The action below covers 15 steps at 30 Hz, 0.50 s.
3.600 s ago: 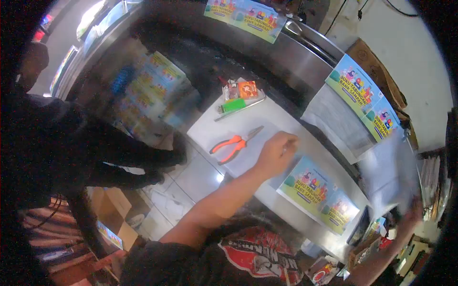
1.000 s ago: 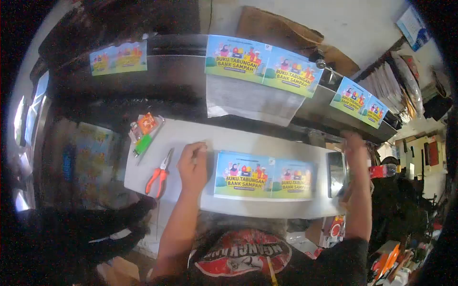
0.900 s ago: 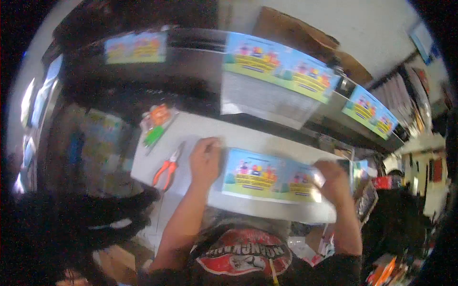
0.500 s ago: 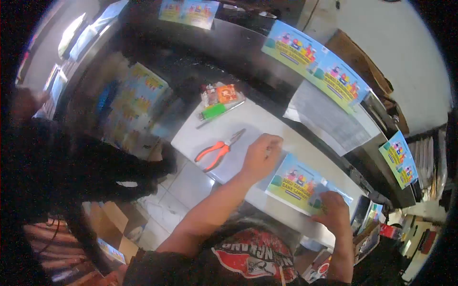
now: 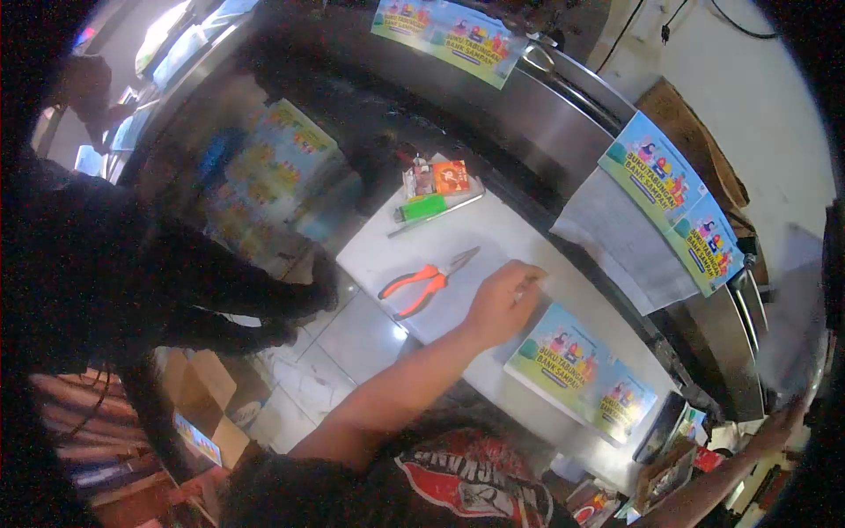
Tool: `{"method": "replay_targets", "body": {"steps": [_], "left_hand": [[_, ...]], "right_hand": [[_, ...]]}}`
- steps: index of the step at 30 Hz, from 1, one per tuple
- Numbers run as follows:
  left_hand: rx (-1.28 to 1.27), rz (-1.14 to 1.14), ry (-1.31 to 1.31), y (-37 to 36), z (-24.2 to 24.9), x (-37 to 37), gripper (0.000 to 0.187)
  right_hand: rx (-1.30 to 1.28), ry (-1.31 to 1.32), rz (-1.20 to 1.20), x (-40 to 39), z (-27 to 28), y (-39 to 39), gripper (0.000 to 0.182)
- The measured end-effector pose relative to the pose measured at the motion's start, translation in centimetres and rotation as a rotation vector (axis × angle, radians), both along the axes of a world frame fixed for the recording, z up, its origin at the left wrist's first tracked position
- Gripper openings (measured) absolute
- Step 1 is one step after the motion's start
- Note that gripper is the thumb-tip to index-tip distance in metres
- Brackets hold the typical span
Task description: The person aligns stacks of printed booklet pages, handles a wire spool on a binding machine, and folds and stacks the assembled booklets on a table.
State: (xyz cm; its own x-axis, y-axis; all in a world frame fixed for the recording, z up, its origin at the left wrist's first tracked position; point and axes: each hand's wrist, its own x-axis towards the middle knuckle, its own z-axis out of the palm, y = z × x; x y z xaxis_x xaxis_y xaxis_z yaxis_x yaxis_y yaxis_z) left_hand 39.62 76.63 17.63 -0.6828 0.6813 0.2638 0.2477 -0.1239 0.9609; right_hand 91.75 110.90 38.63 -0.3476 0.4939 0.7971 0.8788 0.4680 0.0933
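My left hand [image 5: 508, 304] rests on the white tabletop [image 5: 493, 220] with its fingers curled; I cannot see what, if anything, is inside them. Right beside it lies a stack of printed booklet covers [image 5: 576, 365], reading "Buku Tabungan Bank Sampah". Pliers [image 5: 433, 283] with orange-and-black handles lie left of that hand. My right arm reaches out to the far right, where my right hand [image 5: 803, 400] is smeared by motion near a blurred pale shape [image 5: 797, 308]. Its fingers cannot be made out.
Printed cover sheets [image 5: 673, 202] lie along a curved dark metal track [image 5: 554, 123]. A green-handled tool [image 5: 422, 209] and small packets [image 5: 436, 179] sit at the table's far end. A person in dark clothing [image 5: 176, 264] stands at left, near an open cardboard box [image 5: 198, 387].
My right hand has left the cover stack and swung far right. Cover sheets have travelled rightward along the track, and the rightmost one no longer shows there. My left hand stays beside the stack.
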Motion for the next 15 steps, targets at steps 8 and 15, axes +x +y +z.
{"method": "replay_targets", "body": {"steps": [8, 15], "left_hand": [[-0.007, 0.032, 0.044, 0.0, 0.0, 0.2, 0.013], [-0.005, 0.020, 0.063, 0.1, 0.0, 0.1, 0.014]], "right_hand": [[-0.465, -0.064, 0.069, -0.4, -9.6, 5.0, 0.047], [-0.852, 0.441, 0.410, -2.6, -15.9, -2.3, 0.049]]}}
